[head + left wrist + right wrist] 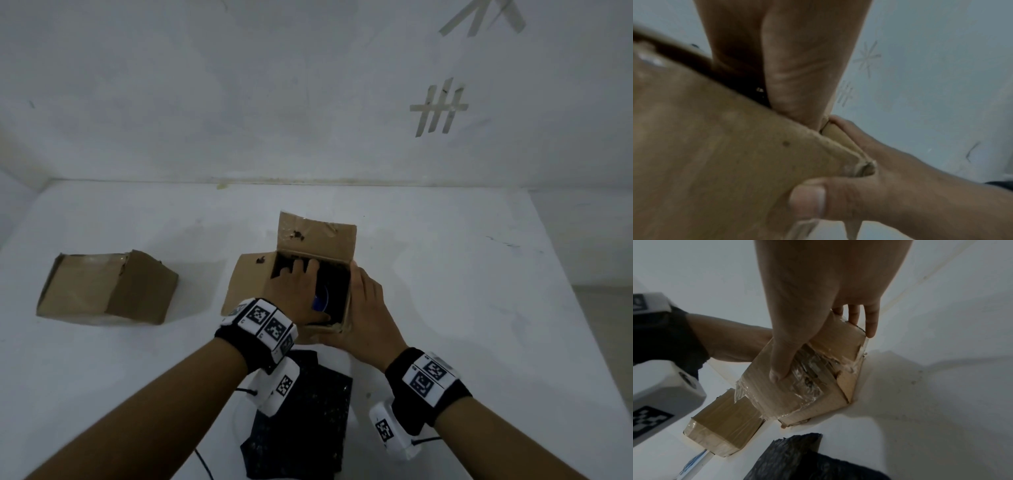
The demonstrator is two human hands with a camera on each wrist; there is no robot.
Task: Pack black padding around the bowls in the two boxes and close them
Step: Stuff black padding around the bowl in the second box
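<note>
Closed brown cardboard box lay well left of left hand, fingers straight, pressing black padding inside open upright cardboard box, right hand clasped its right wall.

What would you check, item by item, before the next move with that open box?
1. Right hand steadies the open box from outside: ok.
2. Left hand is inside, fingers on the black padding: ok.
3. Blue bowl sits in the box: ok; padded all round: cannot tell.
4. Flaps open, so not ready for closing while the hand is inside: not ok.
5. Spare padding lies near on the table: ok.
6. Other box closed: ok.
</note>
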